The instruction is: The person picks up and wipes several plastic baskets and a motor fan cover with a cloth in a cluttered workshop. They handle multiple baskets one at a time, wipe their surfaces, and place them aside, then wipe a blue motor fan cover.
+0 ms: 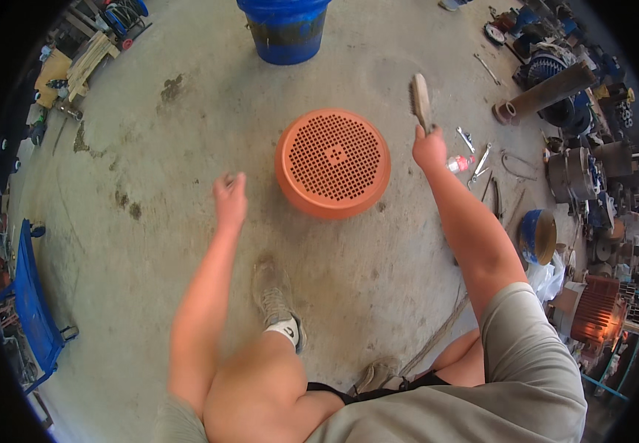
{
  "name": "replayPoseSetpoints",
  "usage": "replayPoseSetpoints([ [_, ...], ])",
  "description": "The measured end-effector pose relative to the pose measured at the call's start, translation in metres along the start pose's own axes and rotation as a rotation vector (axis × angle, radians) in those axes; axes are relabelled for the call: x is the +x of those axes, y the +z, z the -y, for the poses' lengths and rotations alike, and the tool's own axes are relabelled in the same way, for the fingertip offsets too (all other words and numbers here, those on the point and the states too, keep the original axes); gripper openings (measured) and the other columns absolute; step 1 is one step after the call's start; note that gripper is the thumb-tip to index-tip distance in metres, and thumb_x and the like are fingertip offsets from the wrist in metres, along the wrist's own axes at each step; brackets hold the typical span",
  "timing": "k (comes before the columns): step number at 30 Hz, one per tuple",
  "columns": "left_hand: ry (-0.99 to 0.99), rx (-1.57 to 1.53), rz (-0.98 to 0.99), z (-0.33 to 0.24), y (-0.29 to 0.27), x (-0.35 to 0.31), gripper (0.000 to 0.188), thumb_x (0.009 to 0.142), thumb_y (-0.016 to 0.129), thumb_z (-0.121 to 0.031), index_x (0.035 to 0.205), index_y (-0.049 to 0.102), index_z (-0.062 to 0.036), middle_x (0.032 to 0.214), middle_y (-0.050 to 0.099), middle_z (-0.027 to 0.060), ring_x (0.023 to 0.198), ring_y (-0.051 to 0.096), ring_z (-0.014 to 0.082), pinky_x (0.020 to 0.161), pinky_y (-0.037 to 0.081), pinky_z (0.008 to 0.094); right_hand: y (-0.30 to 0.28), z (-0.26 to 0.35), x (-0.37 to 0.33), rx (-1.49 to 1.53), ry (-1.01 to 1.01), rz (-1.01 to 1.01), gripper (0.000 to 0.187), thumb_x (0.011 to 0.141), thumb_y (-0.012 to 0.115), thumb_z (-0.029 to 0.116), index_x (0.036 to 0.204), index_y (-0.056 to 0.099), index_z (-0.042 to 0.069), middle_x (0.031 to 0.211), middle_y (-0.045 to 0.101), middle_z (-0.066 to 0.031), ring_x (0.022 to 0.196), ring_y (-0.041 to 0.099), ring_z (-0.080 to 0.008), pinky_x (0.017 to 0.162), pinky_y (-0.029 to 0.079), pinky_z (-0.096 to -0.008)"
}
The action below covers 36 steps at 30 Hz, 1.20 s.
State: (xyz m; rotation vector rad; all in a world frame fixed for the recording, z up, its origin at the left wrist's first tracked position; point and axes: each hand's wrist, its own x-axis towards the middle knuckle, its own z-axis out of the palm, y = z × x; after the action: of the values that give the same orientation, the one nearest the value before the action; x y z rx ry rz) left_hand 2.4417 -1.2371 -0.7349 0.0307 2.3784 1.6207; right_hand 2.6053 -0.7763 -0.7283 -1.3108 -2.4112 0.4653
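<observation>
1. Nearest: a grey shirt (438, 413) and bare knee (257, 373), below both hands.
2. Left hand (231, 198): fingers curled together, blurred; anything small inside is hidden.
3. Right hand (429, 148): closed around a wooden-handled brush (421, 102), held clear of the cover.
4. Orange grille cover (334, 156): on concrete floor (135, 280), between the hands, evenly coloured; how much brushing is done or left can't be told.
5. Cover's underside hidden; blue bucket (288, 44), beyond both hands, cut off.
</observation>
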Motion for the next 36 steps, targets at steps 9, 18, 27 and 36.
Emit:
replayPoseSetpoints([
  [9, -0.702, -0.114, 0.583, -0.096, 0.078, 0.01, 0.09, 0.097, 0.018, -0.081, 0.162, 0.03, -0.0183, 0.159, 0.04, 0.0199, 0.148, 0.037, 0.0413, 0.114, 0.035, 0.0693, 0.021, 0.047, -0.055, 0.404, 0.465, 0.456, 0.06, 0.104, 0.051, 0.045, 0.126, 0.061, -0.009, 0.125, 0.065, -0.0296, 0.117, 0.064, -0.0429, 0.093, 0.052, -0.0476],
  [18, -0.258, -0.392, 0.535, -0.093, 0.049, -0.032, 0.08, 0.104, 0.017, -0.072, 0.155, 0.042, -0.0168, 0.152, 0.05, 0.0099, 0.142, 0.045, 0.0262, 0.114, 0.041, 0.0485, -0.028, 0.031, -0.105, 1.136, 0.431, 0.335, 0.043, 0.109, 0.045, 0.041, 0.118, 0.057, 0.002, 0.124, 0.069, -0.0233, 0.098, 0.066, -0.0315, 0.088, 0.052, -0.0449],
  [27, -0.217, -0.913, 0.419, -0.067, 0.029, -0.062, 0.075, 0.106, 0.035, -0.064, 0.155, 0.04, -0.0083, 0.157, 0.046, 0.0075, 0.144, 0.042, 0.0253, 0.121, 0.029, 0.0418, -0.065, 0.037, -0.154, 1.877, 0.526, 0.23, 0.031, 0.112, 0.04, 0.033, 0.116, 0.045, 0.003, 0.15, 0.044, -0.035, 0.138, 0.05, -0.0438, 0.113, 0.045, -0.0494],
  [36, -0.129, -0.919, 0.408, -0.027, 0.005, -0.066, 0.052, 0.108, 0.045, -0.044, 0.144, 0.046, -0.0062, 0.143, 0.055, 0.0094, 0.133, 0.051, 0.0239, 0.117, 0.038, 0.0407, -0.037, 0.028, -0.238, 1.751, 0.705, 0.259, 0.032, 0.112, 0.043, 0.036, 0.113, 0.051, 0.005, 0.116, 0.065, -0.0146, 0.102, 0.064, -0.0253, 0.092, 0.054, -0.0395],
])
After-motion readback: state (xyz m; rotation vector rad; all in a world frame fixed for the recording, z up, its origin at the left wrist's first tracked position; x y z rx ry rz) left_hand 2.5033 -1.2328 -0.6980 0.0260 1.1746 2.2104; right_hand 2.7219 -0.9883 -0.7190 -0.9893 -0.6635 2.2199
